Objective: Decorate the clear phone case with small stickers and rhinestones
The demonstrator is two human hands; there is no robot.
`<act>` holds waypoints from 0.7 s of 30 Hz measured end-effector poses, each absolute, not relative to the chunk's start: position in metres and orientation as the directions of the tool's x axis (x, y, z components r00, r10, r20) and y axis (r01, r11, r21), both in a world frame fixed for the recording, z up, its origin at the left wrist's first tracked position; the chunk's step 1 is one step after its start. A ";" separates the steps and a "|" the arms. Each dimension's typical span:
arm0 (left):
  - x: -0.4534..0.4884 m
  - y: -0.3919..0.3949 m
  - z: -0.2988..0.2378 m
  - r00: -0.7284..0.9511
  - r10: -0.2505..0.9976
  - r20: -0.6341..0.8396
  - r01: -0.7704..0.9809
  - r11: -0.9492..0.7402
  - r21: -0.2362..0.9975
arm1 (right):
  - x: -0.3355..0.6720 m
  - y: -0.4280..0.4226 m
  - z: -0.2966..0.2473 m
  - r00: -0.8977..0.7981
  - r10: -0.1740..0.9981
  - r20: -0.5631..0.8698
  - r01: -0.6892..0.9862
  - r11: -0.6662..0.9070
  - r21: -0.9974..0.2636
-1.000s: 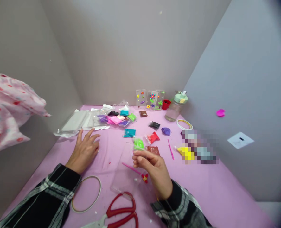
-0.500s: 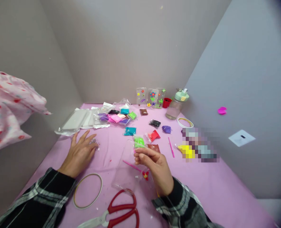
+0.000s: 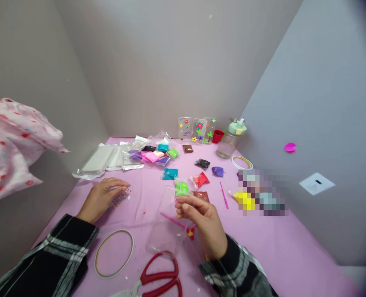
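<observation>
My right hand (image 3: 201,222) is raised over the pink table (image 3: 294,247) with its fingertips pinched on the edge of a clear phone case (image 3: 167,231) that hangs down below it. A small red flower (image 3: 190,233) sits on the case. Just beyond my fingers lies a bright green clay packet (image 3: 181,188). My left hand (image 3: 104,197) rests on the table at the left, fingers curled over a small clear packet of coloured gems (image 3: 120,199). A thin pink stick (image 3: 172,220) lies under the case.
Several clay packets (image 3: 158,156) in many colours are spread across the middle and back. Three decorated clear cases (image 3: 198,130), a red cup (image 3: 216,136) and a bottle (image 3: 230,140) stand at the back wall. Red scissors (image 3: 159,280) and a tape ring (image 3: 114,252) lie near me.
My left hand drew back from the white packets and closed its fingers over the gem packet. My right hand stayed almost still with the clear case.
</observation>
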State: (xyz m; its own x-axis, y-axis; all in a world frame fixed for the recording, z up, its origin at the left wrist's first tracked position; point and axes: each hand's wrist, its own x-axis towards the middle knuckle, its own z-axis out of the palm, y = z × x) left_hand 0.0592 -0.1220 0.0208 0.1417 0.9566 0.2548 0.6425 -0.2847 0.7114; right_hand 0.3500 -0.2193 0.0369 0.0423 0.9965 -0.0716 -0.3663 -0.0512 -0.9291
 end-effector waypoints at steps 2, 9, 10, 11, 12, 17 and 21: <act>0.063 -0.125 0.024 0.105 0.970 0.220 0.587 -0.239 0.773 | 0.350 -0.219 0.037 0.037 0.997 -0.072 -0.376 -0.053 -0.925; 0.069 -0.126 0.024 0.005 0.993 0.117 0.418 -0.109 0.902 | 0.348 -0.216 0.033 0.017 0.997 -0.072 -0.407 -0.058 -0.911; 0.069 -0.126 0.023 0.004 0.994 0.105 0.398 -0.098 0.912 | 0.348 -0.216 0.033 0.015 0.997 -0.074 -0.405 -0.062 -0.912; 0.069 -0.126 0.023 0.004 0.996 0.093 0.380 -0.088 0.921 | 0.349 -0.216 0.032 0.015 0.997 -0.078 -0.402 -0.066 -0.913; 0.069 -0.126 0.022 0.006 0.997 0.083 0.363 -0.079 0.928 | 0.349 -0.216 0.031 0.017 0.996 -0.082 -0.399 -0.068 -0.915; 0.070 -0.130 0.023 0.001 0.998 0.066 0.337 -0.063 0.939 | 0.349 -0.216 0.031 0.019 0.995 -0.096 -0.379 -0.082 -0.922; 0.069 -0.132 0.025 -0.014 0.998 0.066 0.376 -0.056 0.925 | 0.348 -0.216 0.031 0.015 0.994 -0.113 -0.375 -0.099 -0.922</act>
